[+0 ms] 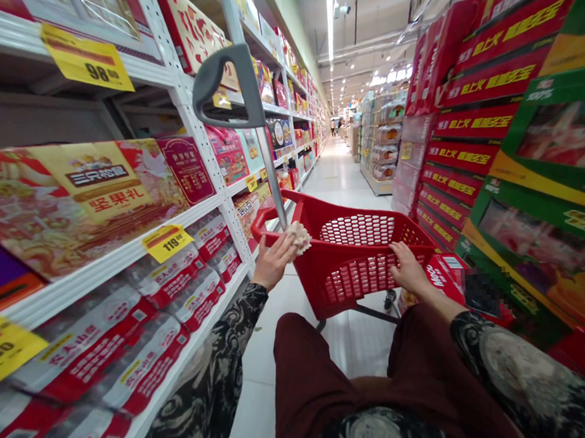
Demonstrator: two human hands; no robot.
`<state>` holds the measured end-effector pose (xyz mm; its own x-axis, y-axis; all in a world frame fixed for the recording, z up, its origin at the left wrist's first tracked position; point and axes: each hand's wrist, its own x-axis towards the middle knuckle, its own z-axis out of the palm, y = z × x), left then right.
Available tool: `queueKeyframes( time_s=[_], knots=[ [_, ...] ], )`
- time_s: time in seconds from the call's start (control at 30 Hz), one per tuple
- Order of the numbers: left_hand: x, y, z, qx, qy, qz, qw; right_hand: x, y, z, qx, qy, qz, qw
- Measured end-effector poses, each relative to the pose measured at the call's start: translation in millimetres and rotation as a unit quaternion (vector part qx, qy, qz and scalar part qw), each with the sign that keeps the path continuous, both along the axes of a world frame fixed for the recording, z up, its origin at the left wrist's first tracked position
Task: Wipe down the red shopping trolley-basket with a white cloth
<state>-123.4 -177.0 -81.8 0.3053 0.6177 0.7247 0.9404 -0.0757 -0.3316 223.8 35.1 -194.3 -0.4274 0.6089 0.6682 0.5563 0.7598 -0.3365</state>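
Nearest, the left hand (pixel 274 263) reaches forward with fingers spread apart, just beside a pale crumpled wad (pixel 298 237) at the foot of a metal pole (pixel 271 167). The right hand (pixel 409 267) lies on the rim of a red shopping cart (pixel 322 210), fingers together; whether they grip, I cannot tell. White shelving (pixel 99 249) runs along the left, stacked red boxes (pixel 467 140) along the right.

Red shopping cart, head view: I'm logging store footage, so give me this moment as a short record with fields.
left hand: near the foot of the grey handle pole, beside a cream fluffy wrap
right hand: on the rim of the red mesh cart
left shelving: boxed nut gift sets, yellow price tag
right side: stacked red and green boxes
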Motion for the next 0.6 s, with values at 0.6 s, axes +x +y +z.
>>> queueKeyframes(
  time_s=[0.6],
  knots=[
    [5,-2,-26.2,-0.091,-0.028,-0.033,0.995,7,-6,6.1,0.031,-0.051,-0.004,0.998]
  ],
)
